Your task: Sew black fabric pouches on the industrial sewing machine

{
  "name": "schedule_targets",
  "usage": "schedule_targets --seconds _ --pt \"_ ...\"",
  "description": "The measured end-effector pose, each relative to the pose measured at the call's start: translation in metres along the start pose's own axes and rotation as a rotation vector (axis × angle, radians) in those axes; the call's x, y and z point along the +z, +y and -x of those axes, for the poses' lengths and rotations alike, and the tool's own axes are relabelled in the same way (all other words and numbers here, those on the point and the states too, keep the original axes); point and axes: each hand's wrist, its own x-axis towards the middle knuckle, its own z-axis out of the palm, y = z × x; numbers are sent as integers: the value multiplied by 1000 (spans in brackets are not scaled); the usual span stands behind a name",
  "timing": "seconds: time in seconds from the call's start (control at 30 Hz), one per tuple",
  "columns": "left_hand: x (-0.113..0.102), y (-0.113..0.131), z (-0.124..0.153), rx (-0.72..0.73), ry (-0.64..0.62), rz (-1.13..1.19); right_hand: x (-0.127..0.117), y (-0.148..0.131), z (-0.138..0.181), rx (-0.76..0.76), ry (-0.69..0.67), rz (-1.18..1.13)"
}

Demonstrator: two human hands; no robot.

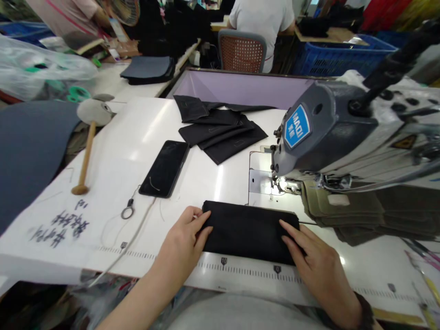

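A folded rectangle of black fabric (247,231) lies flat near the front edge of the white sewing table, just above its printed ruler. My left hand (187,240) pinches the fabric's left end between thumb and fingers. At the opposite end, my right hand (311,256) has thumb and fingers closed on the right edge. Beyond the fabric stands the sewing machine (309,119), its needle area (277,183) lit and its metal plate bare. Several more black fabric pieces (223,130) lie loosely overlapped behind.
A phone (165,169) with a ring strap and a white cable lies left of centre. Farther left rests a wooden-handled mallet-like tool (87,146). Stacked olive fabric pieces (371,206) sit under the machine arm. Behind are a chair (242,50), a blue crate (340,59) and seated people.
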Motion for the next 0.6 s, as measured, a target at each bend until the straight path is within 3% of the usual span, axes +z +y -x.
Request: schedule_targets --seconds 0.6 --pt "1 -2 0 30 19 -25 1 2 -1 62 -47 -44"
